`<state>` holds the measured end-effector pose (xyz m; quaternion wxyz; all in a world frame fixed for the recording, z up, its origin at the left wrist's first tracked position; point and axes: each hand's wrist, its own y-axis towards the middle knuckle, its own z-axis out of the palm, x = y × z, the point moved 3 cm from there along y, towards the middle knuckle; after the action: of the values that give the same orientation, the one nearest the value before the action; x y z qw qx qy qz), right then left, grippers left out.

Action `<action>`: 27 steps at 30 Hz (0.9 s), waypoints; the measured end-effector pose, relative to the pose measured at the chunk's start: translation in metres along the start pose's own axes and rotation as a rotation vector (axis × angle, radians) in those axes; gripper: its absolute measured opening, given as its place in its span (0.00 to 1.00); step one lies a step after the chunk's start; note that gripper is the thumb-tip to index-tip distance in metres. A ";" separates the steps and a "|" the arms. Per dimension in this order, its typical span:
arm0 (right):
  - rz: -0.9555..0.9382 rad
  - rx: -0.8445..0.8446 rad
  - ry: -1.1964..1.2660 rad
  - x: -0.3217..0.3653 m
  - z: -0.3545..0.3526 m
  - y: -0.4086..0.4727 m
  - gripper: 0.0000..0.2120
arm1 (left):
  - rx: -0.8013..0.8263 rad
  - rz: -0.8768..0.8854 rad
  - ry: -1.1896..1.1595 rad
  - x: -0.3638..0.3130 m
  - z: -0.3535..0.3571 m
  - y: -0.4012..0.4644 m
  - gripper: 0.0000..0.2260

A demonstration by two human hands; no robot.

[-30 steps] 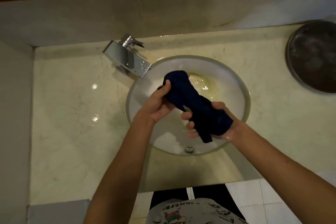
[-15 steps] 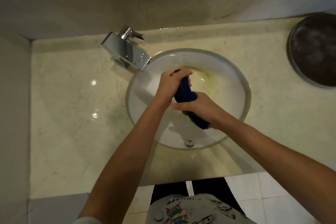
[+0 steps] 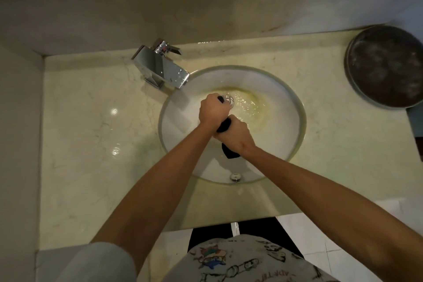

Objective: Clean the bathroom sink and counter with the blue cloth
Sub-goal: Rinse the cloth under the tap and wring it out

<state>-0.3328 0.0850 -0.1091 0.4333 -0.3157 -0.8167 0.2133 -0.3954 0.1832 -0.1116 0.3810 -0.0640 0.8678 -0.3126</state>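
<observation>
Single head-worn wide-angle view, looking steeply down and forward from above, sitting close over the hands (image 3: 225,122), taking in the sink (image 3: 283,121) around them, worktop (image 3: 91,144) either side, wall beyond.

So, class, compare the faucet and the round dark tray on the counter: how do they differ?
The faucet is shiny, angular chrome; the tray is dull, dark and round. The faucet stands at the sink's far-left rim, its spout over the basin; the tray lies flat far right. Both sit on the counter.

A chrome faucet (image 3: 160,68) stands behind the basin's left; a round dark metal tray (image 3: 386,66) sits far right.
</observation>
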 end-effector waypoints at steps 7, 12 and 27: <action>0.235 0.671 1.028 0.026 -0.057 -0.062 0.13 | 0.857 -0.033 -1.063 -0.017 -0.081 -0.040 0.16; 0.126 1.202 1.557 0.042 -0.062 -0.088 0.27 | 0.872 0.276 -1.040 -0.025 -0.091 -0.060 0.26; 0.092 0.612 0.561 0.061 -0.081 -0.079 0.13 | 0.561 0.005 -0.919 -0.056 -0.052 -0.058 0.07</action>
<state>-0.3160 0.0777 0.0182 0.7028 -0.2547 -0.5509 0.3710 -0.3999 0.1824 -0.0157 0.7247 -0.0877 0.4949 -0.4714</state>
